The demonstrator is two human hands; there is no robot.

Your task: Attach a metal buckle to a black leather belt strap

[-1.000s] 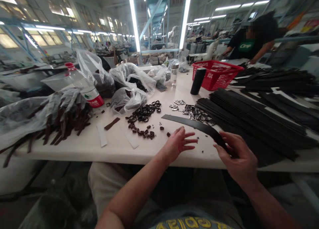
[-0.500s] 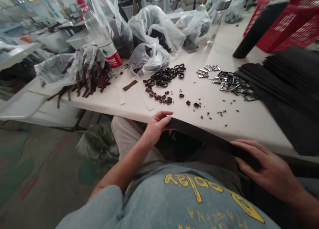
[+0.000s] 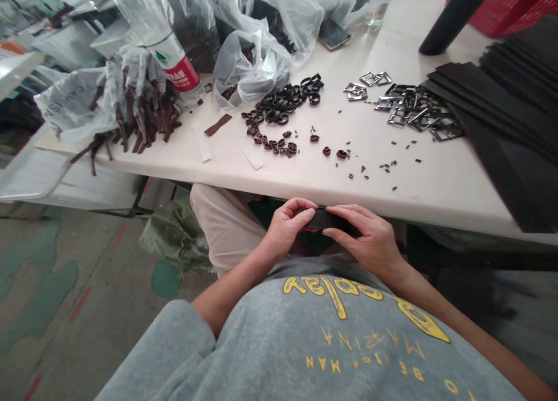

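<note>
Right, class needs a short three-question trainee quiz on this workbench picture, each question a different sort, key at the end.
1. True or false: both hands grip the black leather strap below the edge of the white table.
2. What lies nearest the stack of black straps? A) silver metal buckles B) red-labelled plastic bottle C) brown leather strips
3. Fill in: the small dark leather loops lie in front of a clear plastic ___.

Key: 1 true; 2 A; 3 bag.
</note>
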